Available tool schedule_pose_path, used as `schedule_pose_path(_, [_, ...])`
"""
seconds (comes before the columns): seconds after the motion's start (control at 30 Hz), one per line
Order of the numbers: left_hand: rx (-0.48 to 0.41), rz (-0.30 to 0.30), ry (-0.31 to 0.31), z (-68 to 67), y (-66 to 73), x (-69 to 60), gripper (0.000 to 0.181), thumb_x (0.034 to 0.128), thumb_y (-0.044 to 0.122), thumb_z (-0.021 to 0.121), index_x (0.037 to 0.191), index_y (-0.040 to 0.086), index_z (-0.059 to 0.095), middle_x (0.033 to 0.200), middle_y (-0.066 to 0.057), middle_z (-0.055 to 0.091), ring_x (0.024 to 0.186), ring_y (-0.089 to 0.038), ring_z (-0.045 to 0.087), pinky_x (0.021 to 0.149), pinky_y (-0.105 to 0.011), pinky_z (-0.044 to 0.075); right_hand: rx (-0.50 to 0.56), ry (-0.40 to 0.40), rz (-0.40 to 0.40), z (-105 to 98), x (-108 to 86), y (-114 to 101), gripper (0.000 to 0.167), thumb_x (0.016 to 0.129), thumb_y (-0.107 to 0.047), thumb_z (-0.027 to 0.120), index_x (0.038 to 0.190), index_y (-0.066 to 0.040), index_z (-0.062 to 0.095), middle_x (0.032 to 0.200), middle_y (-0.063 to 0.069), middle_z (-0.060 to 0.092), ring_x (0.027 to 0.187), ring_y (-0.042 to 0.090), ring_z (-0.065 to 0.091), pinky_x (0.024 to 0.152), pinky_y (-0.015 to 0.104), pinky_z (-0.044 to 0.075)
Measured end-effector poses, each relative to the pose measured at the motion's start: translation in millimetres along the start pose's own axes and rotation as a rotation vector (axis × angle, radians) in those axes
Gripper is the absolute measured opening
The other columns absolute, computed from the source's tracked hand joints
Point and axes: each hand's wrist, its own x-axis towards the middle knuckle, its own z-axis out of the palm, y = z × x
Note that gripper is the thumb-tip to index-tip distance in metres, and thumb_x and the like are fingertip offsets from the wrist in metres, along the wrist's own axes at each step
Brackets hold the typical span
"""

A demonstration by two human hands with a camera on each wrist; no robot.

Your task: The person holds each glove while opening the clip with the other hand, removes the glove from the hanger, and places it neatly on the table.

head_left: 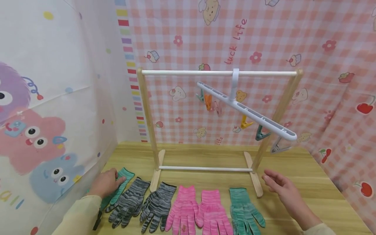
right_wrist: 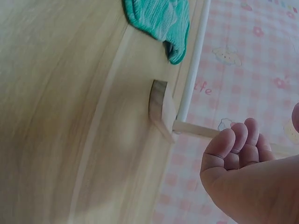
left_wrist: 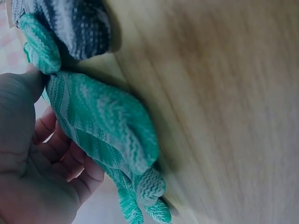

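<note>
At the far left of the glove row, my left hand (head_left: 106, 182) grips a green knitted glove (head_left: 119, 189) near its cuff. In the left wrist view the thumb lies on the near side of that glove (left_wrist: 98, 116) and the fingers go behind it. My right hand (head_left: 282, 189) hovers by the rack's right foot, fingers loosely bent, holding nothing. Two grey-black gloves (head_left: 129, 200), two pink gloves (head_left: 183, 209) and another green glove (head_left: 245, 209) lie flat on the table. A white hanger (head_left: 255, 114) with several coloured clips hangs from the rack's top bar.
The wooden rack (head_left: 145, 120) stands behind the gloves, with a white lower bar (head_left: 205, 168) between its feet. The hanger's near end juts out toward the right side. A pink checked cloth (head_left: 188, 107) covers the back, and a white printed sheet (head_left: 58, 107) the left.
</note>
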Motion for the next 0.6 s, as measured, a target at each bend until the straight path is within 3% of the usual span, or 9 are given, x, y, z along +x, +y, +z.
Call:
schedule_pose_path(0.23, [0.024,0.001,-0.003,0.8,-1.1,-0.1,0.045,0.1059,0.042,0.066,0.105,-0.003,0.061,0.089,-0.013,0.068,0.074,-0.025,0.063,0.072,-0.05,0.055,0.01,-0.002,0.03,-3.8,-2.3,2.9,0.065,0.114,-0.034,0.053,0.16,0.009,0.036,0.112,-0.036,0.062,0.106,-0.012,0.059,0.092,0.021,0.055])
schedule_pose_path(0.37, [0.021,0.0,0.002,2.1,-1.7,-0.4,0.044,0.1057,0.042,0.066,0.104,-0.002,0.061,0.088,-0.012,0.067,0.073,-0.024,0.062,0.071,-0.049,0.054,-0.01,0.001,0.039,-7.1,-1.6,6.4,0.065,0.114,-0.035,0.053,0.159,0.009,0.036,0.122,-0.023,0.067,0.106,-0.012,0.058,0.092,0.023,0.056])
schedule_pose_path(0.53, [0.017,0.004,0.015,1.9,-1.5,-1.4,0.042,0.1057,0.039,0.067,0.102,-0.002,0.06,0.086,-0.012,0.067,0.073,-0.024,0.062,0.071,-0.049,0.054,-0.032,0.013,0.041,-12.0,0.7,11.1,0.066,0.114,-0.035,0.052,0.16,0.009,0.036,0.121,-0.023,0.067,0.106,-0.013,0.058,0.091,0.023,0.056])
schedule_pose_path(0.6, [0.011,0.006,0.017,0.2,-0.9,-2.3,0.041,0.1058,0.039,0.067,0.101,-0.002,0.06,0.086,-0.012,0.066,0.073,-0.024,0.062,0.072,-0.049,0.054,-0.044,0.026,0.035,-13.4,1.9,12.6,0.065,0.114,-0.034,0.053,0.159,0.011,0.036,0.124,-0.014,0.071,0.105,-0.015,0.058,0.091,0.022,0.056])
